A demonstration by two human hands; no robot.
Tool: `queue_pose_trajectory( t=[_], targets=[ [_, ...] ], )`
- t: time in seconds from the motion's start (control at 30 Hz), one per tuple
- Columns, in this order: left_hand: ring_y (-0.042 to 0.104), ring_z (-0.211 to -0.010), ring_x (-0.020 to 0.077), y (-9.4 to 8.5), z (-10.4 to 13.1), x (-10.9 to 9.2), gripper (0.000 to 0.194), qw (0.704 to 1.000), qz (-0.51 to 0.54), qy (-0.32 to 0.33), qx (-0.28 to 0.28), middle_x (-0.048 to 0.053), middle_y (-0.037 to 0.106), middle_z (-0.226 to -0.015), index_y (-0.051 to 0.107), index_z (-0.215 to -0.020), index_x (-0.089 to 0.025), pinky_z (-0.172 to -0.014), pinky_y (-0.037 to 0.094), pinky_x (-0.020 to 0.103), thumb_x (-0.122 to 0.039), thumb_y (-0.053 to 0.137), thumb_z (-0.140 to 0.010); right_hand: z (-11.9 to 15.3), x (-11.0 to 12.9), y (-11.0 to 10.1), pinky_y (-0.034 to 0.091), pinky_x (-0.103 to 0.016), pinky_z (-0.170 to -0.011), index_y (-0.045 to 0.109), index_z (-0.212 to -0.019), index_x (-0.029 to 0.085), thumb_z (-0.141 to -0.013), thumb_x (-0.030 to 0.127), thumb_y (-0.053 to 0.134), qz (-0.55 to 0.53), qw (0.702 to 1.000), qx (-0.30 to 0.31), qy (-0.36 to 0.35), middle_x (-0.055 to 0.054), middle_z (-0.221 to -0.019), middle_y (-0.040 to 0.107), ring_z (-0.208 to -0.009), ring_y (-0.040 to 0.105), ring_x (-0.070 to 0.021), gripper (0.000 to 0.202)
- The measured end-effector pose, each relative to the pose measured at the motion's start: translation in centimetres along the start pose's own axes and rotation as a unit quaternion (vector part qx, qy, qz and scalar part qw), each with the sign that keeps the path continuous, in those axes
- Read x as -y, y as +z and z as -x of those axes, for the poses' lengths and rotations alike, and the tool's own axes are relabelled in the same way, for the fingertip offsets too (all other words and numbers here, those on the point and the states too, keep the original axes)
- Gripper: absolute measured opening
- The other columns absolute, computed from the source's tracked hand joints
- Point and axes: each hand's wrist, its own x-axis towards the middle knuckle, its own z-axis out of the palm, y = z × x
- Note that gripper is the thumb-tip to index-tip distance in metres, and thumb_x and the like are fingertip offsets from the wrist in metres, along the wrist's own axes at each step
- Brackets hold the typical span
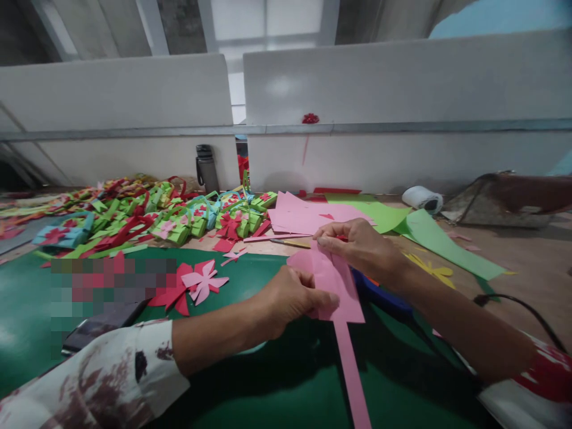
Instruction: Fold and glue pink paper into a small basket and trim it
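Hands [295, 295] [357, 244] pinching pink paper [333, 280], paper baskets [179, 223] behind

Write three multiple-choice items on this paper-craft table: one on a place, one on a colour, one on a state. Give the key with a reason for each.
1. Where does the dark water bottle stand?
A. against the white partition behind the paper baskets
B. on the green mat
C. beside the roll of tape

2. What colour is the paper piece in both hands?
A. green
B. pink
C. yellow

3. How does the left hand stand?
A. flat and open on the mat
B. lifted, touching nothing
C. fingers pinched on the paper's edge

Key: 1 A, it stands at the partition; 2 B, the sheet and its strip are pink; 3 C, its fingers grip the sheet, as does the right hand.
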Motion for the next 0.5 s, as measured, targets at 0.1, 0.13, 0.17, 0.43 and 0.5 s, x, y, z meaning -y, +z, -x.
queue_pose_trajectory(
  t=[0.1,0.13,0.17,0.43,0.5],
  targets=[
    [0.039,-0.042,0.0052,0.0,0.1,0.3,0.019,0.999,0.034,0.008,-0.008,-0.004,0.049,-0.045,0.054,-0.046,-0.014,-0.043,0.029,0.02,-0.012,0.067,-0.06,-0.2,-0.5,0.3,0.041,-0.028,-0.058,0.057,-0.055,0.019,-0.073,0.028,0.055,0.006,1.0,0.0,-0.003,-0.002,-0.065,0.063,-0.065,0.056,-0.0173,0.02],
    [0.04,-0.042,0.0052,0.0,0.2,0.4,0.018,0.999,0.045,0.01,-0.012,-0.004,0.049,-0.046,0.054,-0.046,-0.014,-0.044,0.03,0.019,-0.011,0.067,-0.059,-0.3,-0.6,0.5,0.04,-0.028,-0.057,0.057,-0.055,0.019,-0.073,0.029,0.055,0.007,1.0,-0.001,-0.005,-0.002,-0.065,0.062,-0.065,0.055,-0.0172,0.021],
    [0.041,-0.043,0.0052,-0.1,0.2,0.6,0.017,0.998,0.056,0.011,-0.016,-0.004,0.05,-0.046,0.055,-0.047,-0.014,-0.045,0.031,0.019,-0.01,0.067,-0.059,-0.4,-0.7,0.7,0.04,-0.027,-0.057,0.057,-0.056,0.019,-0.074,0.03,0.054,0.007,1.0,0.0,-0.007,-0.002,-0.065,0.062,-0.065,0.055,-0.017,0.021],
    [0.047,-0.049,0.0065,-1.6,0.8,1.0,0.007,0.994,0.101,0.028,-0.016,-0.002,0.055,-0.054,0.06,-0.055,-0.011,-0.05,0.036,0.019,-0.011,0.067,-0.057,-1.3,0.5,2.4,0.035,-0.025,-0.052,0.053,-0.055,0.018,-0.073,0.031,0.052,0.013,1.0,0.01,-0.002,0.0,-0.058,0.055,-0.055,0.048,-0.0128,0.022],
    [0.047,-0.049,0.0064,-2.0,1.0,1.0,0.007,0.994,0.105,0.027,-0.019,-0.002,0.055,-0.054,0.06,-0.054,-0.01,-0.05,0.036,0.019,-0.01,0.067,-0.057,-1.7,0.8,2.8,0.034,-0.025,-0.051,0.054,-0.055,0.018,-0.072,0.031,0.053,0.017,1.0,0.012,0.003,0.001,-0.056,0.054,-0.055,0.047,-0.0125,0.022]
  ],
)
